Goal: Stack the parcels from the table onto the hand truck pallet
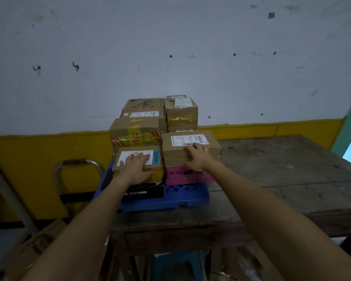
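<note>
Several cardboard parcels are stacked on a blue plastic pallet, which lies partly on the wooden table. My left hand lies flat on a small labelled box at the stack's front left, above a black box. My right hand lies over the front edge of a flat labelled box, thumb against its front face. Under it sit another flat box and a pink box. Taller boxes, one with yellow tape, stand behind.
The hand truck's metal handle rises at the left beside the pallet. A white and yellow wall is close behind the stack. Cardboard boxes lie on the floor at the lower left. A blue stool stands under the table.
</note>
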